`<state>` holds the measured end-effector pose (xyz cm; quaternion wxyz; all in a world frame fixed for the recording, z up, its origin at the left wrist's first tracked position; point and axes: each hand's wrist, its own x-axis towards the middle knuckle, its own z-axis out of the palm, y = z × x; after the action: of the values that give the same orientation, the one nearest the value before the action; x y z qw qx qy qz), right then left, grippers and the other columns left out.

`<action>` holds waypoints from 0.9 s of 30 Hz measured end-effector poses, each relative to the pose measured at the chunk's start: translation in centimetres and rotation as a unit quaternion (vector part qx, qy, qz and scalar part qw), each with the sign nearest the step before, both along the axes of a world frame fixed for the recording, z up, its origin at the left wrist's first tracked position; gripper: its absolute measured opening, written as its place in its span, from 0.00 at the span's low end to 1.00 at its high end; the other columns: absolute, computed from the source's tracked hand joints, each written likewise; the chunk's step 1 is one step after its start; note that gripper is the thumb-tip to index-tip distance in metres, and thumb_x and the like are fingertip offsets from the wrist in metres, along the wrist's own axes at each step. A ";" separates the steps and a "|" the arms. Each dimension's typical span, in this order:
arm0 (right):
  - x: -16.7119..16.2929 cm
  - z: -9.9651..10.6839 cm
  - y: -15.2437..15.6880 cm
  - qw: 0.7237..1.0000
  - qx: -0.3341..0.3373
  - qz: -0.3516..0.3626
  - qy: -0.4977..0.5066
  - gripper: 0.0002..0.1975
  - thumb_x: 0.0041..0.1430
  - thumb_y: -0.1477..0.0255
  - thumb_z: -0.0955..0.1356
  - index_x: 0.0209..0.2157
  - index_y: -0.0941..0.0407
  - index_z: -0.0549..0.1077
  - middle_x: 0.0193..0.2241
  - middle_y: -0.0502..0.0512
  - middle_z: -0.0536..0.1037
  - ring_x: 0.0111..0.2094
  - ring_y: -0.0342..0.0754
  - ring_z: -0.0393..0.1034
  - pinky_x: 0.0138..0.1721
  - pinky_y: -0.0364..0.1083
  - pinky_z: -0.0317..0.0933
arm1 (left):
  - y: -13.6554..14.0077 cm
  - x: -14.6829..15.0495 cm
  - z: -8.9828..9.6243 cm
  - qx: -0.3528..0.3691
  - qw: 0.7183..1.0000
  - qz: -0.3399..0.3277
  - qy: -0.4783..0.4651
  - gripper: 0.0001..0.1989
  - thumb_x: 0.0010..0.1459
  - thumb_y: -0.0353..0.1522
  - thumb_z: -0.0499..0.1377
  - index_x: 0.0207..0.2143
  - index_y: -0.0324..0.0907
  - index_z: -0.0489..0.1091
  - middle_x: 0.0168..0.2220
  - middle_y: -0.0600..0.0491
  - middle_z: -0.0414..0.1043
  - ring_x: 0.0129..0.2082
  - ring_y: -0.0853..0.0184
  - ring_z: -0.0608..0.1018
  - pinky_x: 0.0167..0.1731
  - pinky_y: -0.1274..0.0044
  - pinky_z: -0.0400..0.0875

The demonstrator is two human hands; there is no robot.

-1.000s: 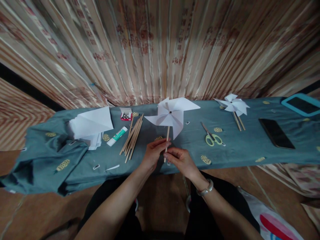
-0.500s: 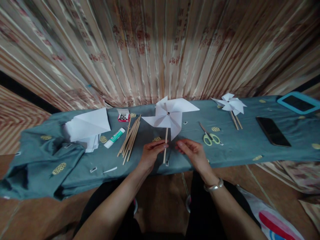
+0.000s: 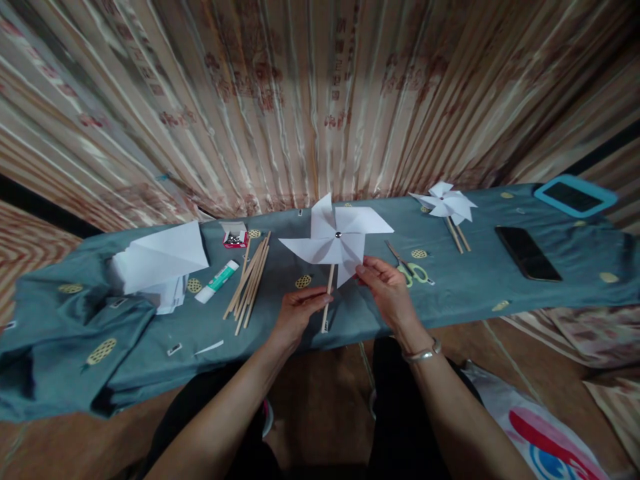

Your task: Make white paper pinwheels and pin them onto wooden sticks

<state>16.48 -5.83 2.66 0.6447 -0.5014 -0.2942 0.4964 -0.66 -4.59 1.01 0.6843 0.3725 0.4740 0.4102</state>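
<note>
A white paper pinwheel (image 3: 325, 250) with a silver pin at its centre stands above the cloth in front of me. My left hand (image 3: 299, 312) pinches its wooden stick (image 3: 328, 293) between thumb and fingers. At the lower right blade, my right hand (image 3: 389, 288) has thumb and fingers closed on the paper edge. Just beyond that hand lie green-handled scissors (image 3: 411, 270). Left of the pinwheel is a loose pile of wooden sticks (image 3: 251, 283). Further right, finished-looking white pinwheels (image 3: 445, 201) lie overlapping, with two sticks showing.
A blue-grey cloth (image 3: 280, 320) covers the narrow table. On its left are white paper sheets (image 3: 163, 257), a glue stick (image 3: 217, 281) and a small red box of pins (image 3: 235, 237). A black phone (image 3: 527, 253) and a blue-framed tablet (image 3: 575, 196) lie right. A curtain (image 3: 300, 100) hangs behind.
My right hand has moved up to the pinwheel and taken hold of its lower right blade. My left hand still grips the stick. The whole view has shifted slightly.
</note>
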 end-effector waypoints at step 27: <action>-0.8 0.9 -1.0 0.999 -0.028 0.040 0.018 0.19 0.33 0.56 0.80 0.23 0.55 0.78 0.19 0.48 0.76 0.22 0.41 0.68 0.25 0.42 0.61 | -0.2 0.4 -0.1 0.023 1.000 -0.011 0.003 0.15 0.35 0.37 0.74 0.30 0.42 0.82 0.28 0.50 0.81 0.27 0.67 0.76 0.33 0.75 0.69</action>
<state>15.68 -6.81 3.54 0.6154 -0.4983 -0.2879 0.5386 -0.28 -4.74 0.86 0.6788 0.3945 0.4625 0.4118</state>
